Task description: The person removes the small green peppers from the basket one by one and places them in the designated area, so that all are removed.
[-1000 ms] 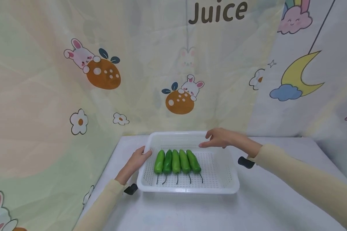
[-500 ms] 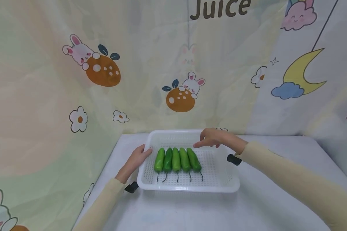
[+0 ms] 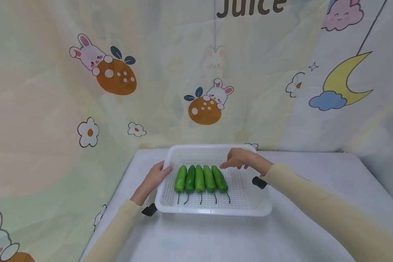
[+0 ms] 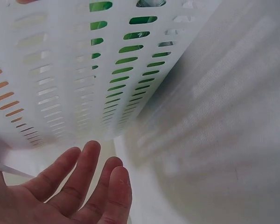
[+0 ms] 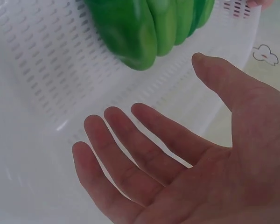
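Observation:
Several long green peppers (image 3: 199,179) lie side by side in a white perforated basket (image 3: 213,212), their thin stems toward me. My left hand (image 3: 155,176) holds the basket's left rim, thumb over the inside. In the left wrist view its fingers (image 4: 86,170) lie loosely outside the slotted wall. My right hand (image 3: 242,158) hovers above the basket's back right part, holding nothing. Its thumb and index finger are near the tip of the rightmost pepper (image 3: 219,179). The right wrist view shows the fingers spread below the pepper tips (image 5: 137,58).
The basket stands on a white-covered table (image 3: 199,240). A cloth backdrop (image 3: 160,91) with printed rabbits, flowers and a moon hangs right behind it. Black wrist straps (image 3: 259,182) sit at both sleeve cuffs.
My right hand has moved left and lower, closer to the rightmost pepper. The left hand has stayed at the basket's rim. The head view has tipped slightly down.

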`<state>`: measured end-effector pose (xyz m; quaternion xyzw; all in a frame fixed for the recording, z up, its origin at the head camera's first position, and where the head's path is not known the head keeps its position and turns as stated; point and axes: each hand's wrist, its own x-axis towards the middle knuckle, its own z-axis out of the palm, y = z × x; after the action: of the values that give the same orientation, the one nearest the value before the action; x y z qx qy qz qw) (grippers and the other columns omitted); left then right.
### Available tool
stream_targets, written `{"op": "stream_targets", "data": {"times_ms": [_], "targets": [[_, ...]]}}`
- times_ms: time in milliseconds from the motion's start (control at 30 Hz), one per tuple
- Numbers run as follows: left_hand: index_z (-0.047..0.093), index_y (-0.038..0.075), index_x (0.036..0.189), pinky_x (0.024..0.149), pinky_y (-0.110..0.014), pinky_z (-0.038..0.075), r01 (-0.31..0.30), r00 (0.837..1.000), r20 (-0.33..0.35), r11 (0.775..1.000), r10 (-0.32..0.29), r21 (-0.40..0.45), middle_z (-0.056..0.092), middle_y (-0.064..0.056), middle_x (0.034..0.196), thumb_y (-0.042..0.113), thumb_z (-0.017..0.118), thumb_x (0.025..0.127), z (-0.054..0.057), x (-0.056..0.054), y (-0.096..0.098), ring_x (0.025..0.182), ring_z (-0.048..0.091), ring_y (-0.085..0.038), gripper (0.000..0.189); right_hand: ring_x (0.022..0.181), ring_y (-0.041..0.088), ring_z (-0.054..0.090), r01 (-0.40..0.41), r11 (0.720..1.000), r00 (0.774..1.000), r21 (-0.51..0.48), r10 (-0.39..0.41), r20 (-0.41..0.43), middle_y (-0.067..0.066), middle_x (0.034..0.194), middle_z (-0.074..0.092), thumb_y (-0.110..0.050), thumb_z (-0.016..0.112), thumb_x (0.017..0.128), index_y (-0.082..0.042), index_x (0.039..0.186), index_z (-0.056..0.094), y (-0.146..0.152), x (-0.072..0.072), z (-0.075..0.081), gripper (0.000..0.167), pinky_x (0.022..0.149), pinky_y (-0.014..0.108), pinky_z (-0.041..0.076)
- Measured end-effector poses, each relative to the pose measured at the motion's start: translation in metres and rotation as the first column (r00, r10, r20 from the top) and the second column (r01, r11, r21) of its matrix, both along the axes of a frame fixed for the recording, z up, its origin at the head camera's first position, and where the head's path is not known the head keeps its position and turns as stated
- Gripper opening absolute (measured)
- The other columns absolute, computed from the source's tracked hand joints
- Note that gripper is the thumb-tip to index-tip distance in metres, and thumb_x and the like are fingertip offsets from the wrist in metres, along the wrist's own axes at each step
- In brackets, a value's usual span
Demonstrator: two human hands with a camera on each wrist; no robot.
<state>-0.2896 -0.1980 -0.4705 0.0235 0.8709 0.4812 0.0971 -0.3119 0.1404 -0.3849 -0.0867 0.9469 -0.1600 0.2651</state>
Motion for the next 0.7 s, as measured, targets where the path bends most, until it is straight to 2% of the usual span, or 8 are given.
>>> {"op": "stream_targets", "data": {"times_ms": [167, 367, 567, 700], "targets": [[0.047, 0.010, 0.146, 0.063, -0.037, 0.065, -0.004, 1.000, -0.001, 1.000, 0.004, -0.002, 0.069, -0.019, 0.118, 0.036, 0.048, 0.104, -0.001, 0.001, 0.000, 0.084, 0.076, -0.025, 0.050, 0.098, 0.031, 0.068, 0.018, 1.000, 1.000, 0.011, -0.018, 0.002, 0.010, 0.111, 0.069, -0.049, 0.070, 0.090, -0.004, 0.119, 0.068, -0.007, 0.001, -0.011, 0.054, 0.073, 0.038, 0.060], [0.048, 0.011, 0.146, 0.063, -0.036, 0.065, -0.018, 1.000, -0.001, 1.000, 0.018, 0.002, 0.070, -0.019, 0.118, 0.036, 0.049, 0.104, -0.001, 0.001, 0.000, 0.084, 0.076, -0.024, 0.049, 0.097, 0.032, 0.068, 0.048, 0.999, 0.999, 0.014, -0.048, -0.002, 0.011, 0.110, 0.067, -0.046, 0.071, 0.089, -0.002, 0.120, 0.063, -0.019, 0.006, -0.019, 0.054, 0.070, 0.038, 0.059], [0.048, 0.011, 0.146, 0.063, -0.035, 0.065, -0.013, 1.000, -0.005, 1.000, 0.013, 0.019, 0.069, -0.019, 0.120, 0.036, 0.049, 0.104, -0.001, 0.000, 0.000, 0.084, 0.076, -0.023, 0.049, 0.090, 0.032, 0.068, 0.052, 0.999, 0.998, 0.018, -0.051, -0.046, 0.009, 0.096, 0.065, -0.040, 0.072, 0.089, -0.003, 0.103, 0.064, -0.027, 0.012, -0.028, 0.041, 0.063, 0.036, 0.057], [0.048, 0.011, 0.146, 0.062, -0.036, 0.065, -0.011, 1.000, -0.004, 0.999, 0.011, 0.032, 0.069, -0.020, 0.119, 0.036, 0.049, 0.104, -0.001, 0.000, 0.000, 0.084, 0.076, -0.024, 0.049, 0.088, 0.028, 0.067, 0.055, 0.998, 0.996, 0.032, -0.052, -0.077, 0.008, 0.095, 0.065, -0.039, 0.074, 0.089, -0.003, 0.103, 0.062, -0.032, 0.016, -0.034, 0.040, 0.067, 0.035, 0.059]]}}
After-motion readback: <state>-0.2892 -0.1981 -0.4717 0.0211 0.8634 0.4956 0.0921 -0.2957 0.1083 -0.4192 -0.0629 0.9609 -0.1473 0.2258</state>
